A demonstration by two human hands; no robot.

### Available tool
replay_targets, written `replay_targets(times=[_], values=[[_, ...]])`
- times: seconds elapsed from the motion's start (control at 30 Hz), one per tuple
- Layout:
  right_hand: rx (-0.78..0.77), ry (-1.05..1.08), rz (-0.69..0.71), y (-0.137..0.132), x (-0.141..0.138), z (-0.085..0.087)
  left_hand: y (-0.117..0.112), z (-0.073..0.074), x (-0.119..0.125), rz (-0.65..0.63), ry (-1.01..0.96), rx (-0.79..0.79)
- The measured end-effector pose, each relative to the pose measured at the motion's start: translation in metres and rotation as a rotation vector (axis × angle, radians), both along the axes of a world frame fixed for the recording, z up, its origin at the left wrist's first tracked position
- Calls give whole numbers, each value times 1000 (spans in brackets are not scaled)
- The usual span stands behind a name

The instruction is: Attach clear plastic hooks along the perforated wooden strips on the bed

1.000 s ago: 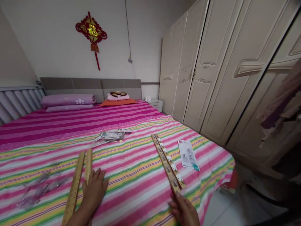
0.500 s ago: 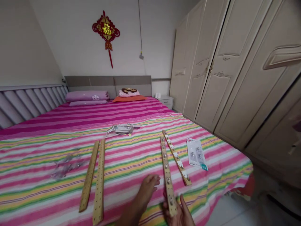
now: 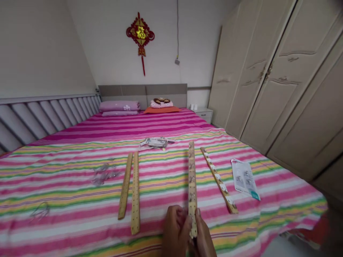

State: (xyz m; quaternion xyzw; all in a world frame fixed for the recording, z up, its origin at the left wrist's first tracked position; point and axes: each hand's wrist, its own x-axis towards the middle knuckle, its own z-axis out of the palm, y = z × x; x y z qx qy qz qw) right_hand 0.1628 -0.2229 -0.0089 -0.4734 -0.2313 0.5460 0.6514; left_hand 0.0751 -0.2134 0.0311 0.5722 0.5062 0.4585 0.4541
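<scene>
Both my left hand [image 3: 175, 230] and my right hand [image 3: 204, 240] grip the lower end of a narrow wooden strip [image 3: 192, 178] set with a row of metal fittings. To its right lies a second wooden strip [image 3: 218, 180] with white-capped fittings. Further left are two drilled wooden strips [image 3: 125, 185] [image 3: 135, 192] with no fittings visible on them. Loose metal fittings [image 3: 103, 174] lie left of those. A blister card of fittings [image 3: 244, 179] sits at the right, and a crumpled plastic packet [image 3: 156, 142] lies further up the bed.
All this lies on a bed with a pink striped cover [image 3: 80, 200], whose right edge drops to a tiled floor. Pillows [image 3: 119, 106] stand by the headboard [image 3: 143, 92]. A cream wardrobe [image 3: 278, 78] fills the right side, and a ribbed padded panel [image 3: 40, 117] runs along the left.
My left hand has come across from the plain strips and joined my right hand on the fitted strip. That strip now stands straighter, and the view has turned left.
</scene>
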Motion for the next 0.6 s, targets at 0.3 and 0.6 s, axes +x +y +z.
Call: replay_targets(times=[0.3,0.6], values=[[199,-236,116,60,-81,36,42,18,-62,402,-55,130],[320,-259,497,111,-167,55,108,36,-158,511,-157,212]])
